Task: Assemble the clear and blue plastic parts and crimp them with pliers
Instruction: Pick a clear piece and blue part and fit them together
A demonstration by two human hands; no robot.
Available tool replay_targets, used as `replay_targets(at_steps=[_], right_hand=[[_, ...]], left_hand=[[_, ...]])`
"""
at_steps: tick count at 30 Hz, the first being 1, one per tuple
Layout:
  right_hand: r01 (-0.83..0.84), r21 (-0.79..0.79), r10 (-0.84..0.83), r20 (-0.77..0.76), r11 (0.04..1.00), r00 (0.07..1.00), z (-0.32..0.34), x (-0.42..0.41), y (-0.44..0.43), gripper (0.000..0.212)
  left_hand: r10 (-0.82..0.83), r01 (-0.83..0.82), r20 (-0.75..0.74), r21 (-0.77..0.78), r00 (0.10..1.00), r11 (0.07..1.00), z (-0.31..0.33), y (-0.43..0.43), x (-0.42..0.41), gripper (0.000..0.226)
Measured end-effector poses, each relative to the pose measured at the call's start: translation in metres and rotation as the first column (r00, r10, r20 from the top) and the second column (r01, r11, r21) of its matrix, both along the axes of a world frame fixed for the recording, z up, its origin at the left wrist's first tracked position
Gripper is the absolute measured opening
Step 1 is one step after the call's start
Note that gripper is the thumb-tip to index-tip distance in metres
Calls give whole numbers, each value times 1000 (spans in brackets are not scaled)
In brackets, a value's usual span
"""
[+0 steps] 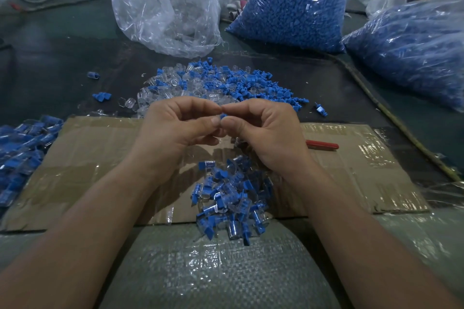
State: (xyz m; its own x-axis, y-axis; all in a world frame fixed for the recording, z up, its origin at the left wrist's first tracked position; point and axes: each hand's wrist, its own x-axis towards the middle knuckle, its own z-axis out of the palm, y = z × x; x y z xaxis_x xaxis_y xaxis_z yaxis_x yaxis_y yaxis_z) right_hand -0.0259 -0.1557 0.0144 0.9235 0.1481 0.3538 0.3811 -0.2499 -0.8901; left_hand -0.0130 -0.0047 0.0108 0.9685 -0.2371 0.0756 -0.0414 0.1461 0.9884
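Observation:
My left hand (175, 125) and my right hand (263, 130) meet fingertip to fingertip above the cardboard sheet (100, 158). Between them they pinch a small blue part (223, 116) with a clear part mostly hidden by the fingers. Loose clear and blue parts (216, 83) lie heaped just beyond my hands. A pile of joined clear-and-blue pieces (231, 200) sits under my wrists at the cardboard's near edge. Red plier handles (322, 145) poke out from behind my right hand; the jaws are hidden.
A clear bag of clear parts (165, 5) and two bags of blue parts (293, 0) (411, 47) stand at the back. More joined pieces (22, 148) are heaped at the left. A woven sack (213, 271) covers the near foreground.

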Motion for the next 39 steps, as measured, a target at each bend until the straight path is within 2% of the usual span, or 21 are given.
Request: replay_targets(at_steps=[4,7,12,20,23,30,39], right_hand=[[-28,18,29,-10,999,1000,-2,-1,0,18],[-65,10,65,-21,998,998,-4,0,-1,27],[-59,-47,62,73,997,995,-6,0,-3,36],[17,-95,2,196,995,981,-9,2,-4,31],[44,-100,-21,216,994,976,-9,2,-5,32],[85,-118,-52,257,989,965,-10,4,-6,32],[97,-194,-43,264,976,963,-10,3,-6,22]], left_hand=[[-4,3,-35,-20,999,1000,0,0,1,18],[10,-11,-71,-6,997,1000,-1,1,2,18],[5,-4,-119,8,993,1000,-2,2,3,16],[-62,53,-162,-61,985,997,3,2,2,18],[-97,79,-169,-112,981,991,5,3,2,18],[-94,73,-170,-128,981,989,4,2,4,15],[-72,67,-167,-34,983,997,0,2,5,17]])
